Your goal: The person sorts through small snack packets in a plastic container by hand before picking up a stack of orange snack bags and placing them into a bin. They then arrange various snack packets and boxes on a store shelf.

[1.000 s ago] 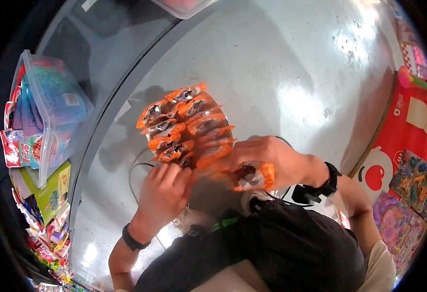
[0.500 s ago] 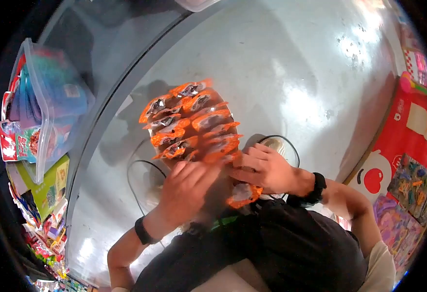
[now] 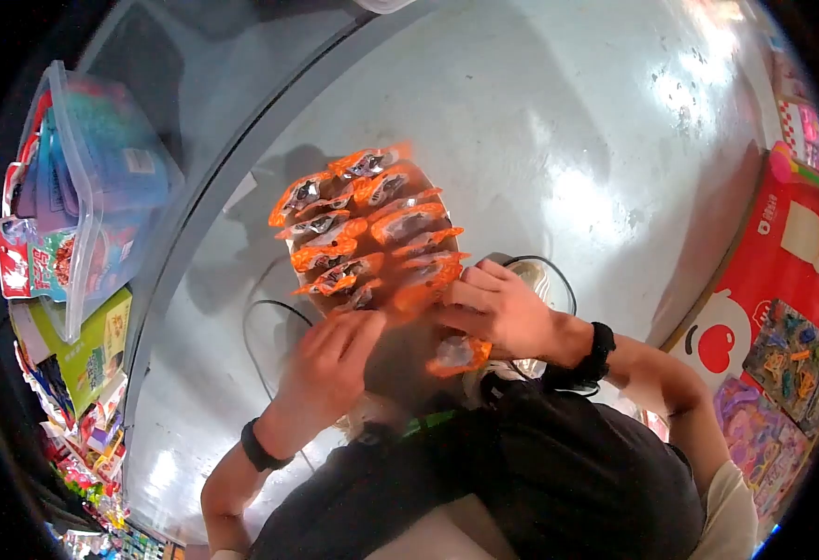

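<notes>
An open carton (image 3: 439,185) in front of me holds two rows of orange packets with clear windows and dark contents (image 3: 408,224). My right hand (image 3: 503,308) is closed at the near end of the right row. Another orange packet (image 3: 459,356) sticks out below its fingers, apart from the rows. At the near end of the left row, my left hand (image 3: 327,362) is closed, with its fingertips against the packets. Whatever it pinches is hidden. The carton's near part is dark and blurred.
A clear plastic bin (image 3: 92,224) with colourful packages stands at left, above a green package (image 3: 87,350). Red printed packaging (image 3: 755,271) lines the right side. Dark cable loops (image 3: 564,280) lie on the grey floor (image 3: 484,112).
My left hand has moved left and slightly down, away from my right hand. The packet below my right hand has shifted slightly up and left. The rows look much the same.
</notes>
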Available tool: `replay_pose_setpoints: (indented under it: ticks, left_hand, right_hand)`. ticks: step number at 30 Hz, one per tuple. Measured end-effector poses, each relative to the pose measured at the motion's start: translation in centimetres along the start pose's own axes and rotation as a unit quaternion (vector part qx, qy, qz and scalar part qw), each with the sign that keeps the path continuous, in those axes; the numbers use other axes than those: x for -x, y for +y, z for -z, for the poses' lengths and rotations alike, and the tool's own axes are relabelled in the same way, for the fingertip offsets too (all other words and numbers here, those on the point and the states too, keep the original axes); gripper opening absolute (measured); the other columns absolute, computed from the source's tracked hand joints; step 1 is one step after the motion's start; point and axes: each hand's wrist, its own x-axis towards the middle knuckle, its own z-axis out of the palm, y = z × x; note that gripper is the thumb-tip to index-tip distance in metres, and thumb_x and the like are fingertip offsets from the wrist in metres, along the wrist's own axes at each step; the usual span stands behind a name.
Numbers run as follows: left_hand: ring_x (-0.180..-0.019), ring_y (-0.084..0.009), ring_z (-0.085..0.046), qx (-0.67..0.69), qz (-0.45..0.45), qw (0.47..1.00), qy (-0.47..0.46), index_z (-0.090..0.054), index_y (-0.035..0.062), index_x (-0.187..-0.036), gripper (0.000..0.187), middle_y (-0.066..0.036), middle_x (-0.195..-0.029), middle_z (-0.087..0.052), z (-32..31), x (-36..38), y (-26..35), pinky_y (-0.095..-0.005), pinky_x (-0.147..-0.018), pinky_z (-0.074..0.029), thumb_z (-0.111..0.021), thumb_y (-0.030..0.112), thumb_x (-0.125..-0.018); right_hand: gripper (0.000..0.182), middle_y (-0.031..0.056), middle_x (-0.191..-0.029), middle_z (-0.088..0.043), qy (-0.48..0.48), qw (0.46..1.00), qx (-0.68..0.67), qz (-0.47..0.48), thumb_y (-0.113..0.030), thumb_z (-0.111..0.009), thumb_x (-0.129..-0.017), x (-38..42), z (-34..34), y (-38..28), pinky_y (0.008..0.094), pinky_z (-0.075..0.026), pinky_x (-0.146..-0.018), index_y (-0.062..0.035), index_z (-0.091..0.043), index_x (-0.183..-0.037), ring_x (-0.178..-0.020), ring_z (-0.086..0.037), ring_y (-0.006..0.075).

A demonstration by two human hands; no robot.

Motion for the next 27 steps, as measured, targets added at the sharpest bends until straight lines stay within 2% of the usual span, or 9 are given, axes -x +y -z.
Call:
replay_pose_setpoints:
  ticks: [1,5,7,11,13,17,20,23,27]
  left_hand:
    - [-0.107,-0.0327,-0.065,-0.016,0.010,1.000,-0.001,-0.059,0.0012,-0.127,0.051,-0.016,-0.116,-0.067,0.0,0.2,-0.1,-0.0424,-0.095,-0.053,-0.060,-0.006,-0.076]
    - [-0.110,-0.0294,-0.063,-0.028,0.004,1.000,-0.011,-0.060,-0.0001,-0.123,0.049,-0.014,-0.114,-0.065,0.2,0.3,0.2,-0.0392,-0.094,-0.052,-0.061,-0.003,-0.075]
    - [-0.106,-0.0323,-0.065,-0.022,0.035,0.999,-0.012,-0.060,0.0019,-0.124,0.050,-0.016,-0.113,-0.067,-0.1,0.0,0.0,-0.0427,-0.091,-0.054,-0.061,-0.006,-0.075]
    - [-0.106,-0.0316,-0.065,-0.026,0.028,0.999,-0.025,-0.061,0.0020,-0.122,0.048,-0.014,-0.112,-0.067,0.0,-0.3,0.1,-0.0423,-0.089,-0.053,-0.062,-0.006,-0.075]
    - [-0.107,-0.0307,-0.065,-0.011,0.029,0.999,-0.033,-0.061,0.0029,-0.120,0.046,-0.013,-0.113,-0.067,-0.5,-0.1,0.0,-0.0424,-0.089,-0.053,-0.062,-0.006,-0.074]
    - [-0.105,-0.0302,-0.066,0.004,0.038,0.998,-0.050,-0.062,0.0035,-0.118,0.045,-0.012,-0.113,-0.068,0.1,-0.6,0.6,-0.0424,-0.086,-0.054,-0.063,-0.006,-0.075]
    - [-0.102,-0.0316,-0.067,0.036,0.053,0.998,-0.026,-0.062,0.0037,-0.118,0.043,-0.013,-0.111,-0.068,-0.4,-0.4,0.3,-0.0422,-0.084,-0.055,-0.064,-0.006,-0.076]
    - [-0.101,-0.0330,-0.067,0.054,0.055,0.997,-0.001,-0.062,0.0025,-0.118,0.040,-0.013,-0.110,-0.068,-0.6,-0.3,0.1,-0.0418,-0.084,-0.056,-0.064,-0.006,-0.079]
    - [-0.103,-0.0335,-0.067,0.029,0.052,0.998,-0.005,-0.063,0.0015,-0.118,0.038,-0.014,-0.110,-0.068,-0.8,-0.1,-0.1,-0.0412,-0.085,-0.056,-0.065,-0.005,-0.080]
  right_hand:
    - [0.043,0.0035,-0.114,-0.056,-0.005,1.000,0.009,-0.003,-0.020,-0.068,-0.069,-0.1,0.4,-0.1,0.0378,-0.046,-0.092,-0.0082,-0.071,-0.110,-0.115,-0.053,0.0234]
    - [0.044,0.0046,-0.115,-0.056,0.000,0.999,0.036,-0.010,-0.021,-0.069,-0.069,-0.7,-0.1,-0.8,0.0374,-0.045,-0.093,-0.0085,-0.071,-0.112,-0.114,-0.053,0.0235]
    - [0.041,0.0050,-0.112,-0.057,-0.039,0.994,0.088,-0.041,-0.022,-0.068,-0.071,-1.6,0.7,-1.7,0.0373,-0.044,-0.092,-0.0076,-0.070,-0.110,-0.113,-0.054,0.0230]
    - [0.033,0.0042,-0.104,-0.058,0.003,0.998,0.042,-0.056,-0.021,-0.065,-0.074,-2.6,1.8,-3.3,0.0355,-0.045,-0.089,-0.0072,-0.069,-0.103,-0.108,-0.055,0.0219]
    - [0.026,0.0033,-0.098,-0.059,-0.008,0.996,0.061,0.068,-0.021,-0.063,-0.076,-2.4,1.6,-2.8,0.0342,-0.048,-0.086,-0.0074,-0.066,-0.098,-0.101,-0.058,0.0211]
    - [0.025,0.0037,-0.096,-0.059,-0.024,0.995,0.082,0.053,-0.022,-0.062,-0.076,-2.8,0.7,-2.5,0.0337,-0.050,-0.083,-0.0076,-0.064,-0.096,-0.097,-0.059,0.0212]
    - [0.025,0.0054,-0.096,-0.059,-0.012,0.998,0.046,0.044,-0.021,-0.062,-0.076,-3.5,0.5,-3.3,0.0353,-0.050,-0.085,-0.0066,-0.064,-0.096,-0.098,-0.060,0.0225]
    - [0.026,0.0076,-0.098,-0.060,-0.021,0.990,0.024,0.138,-0.020,-0.062,-0.076,-3.8,-0.2,-4.5,0.0362,-0.050,-0.091,-0.0057,-0.066,-0.098,-0.103,-0.061,0.0239]
    - [0.026,0.0055,-0.098,-0.061,-0.053,0.983,0.089,0.151,-0.019,-0.063,-0.076,-2.8,-0.1,-3.1,0.0354,-0.051,-0.088,-0.0065,-0.067,-0.098,-0.098,-0.063,0.0222]
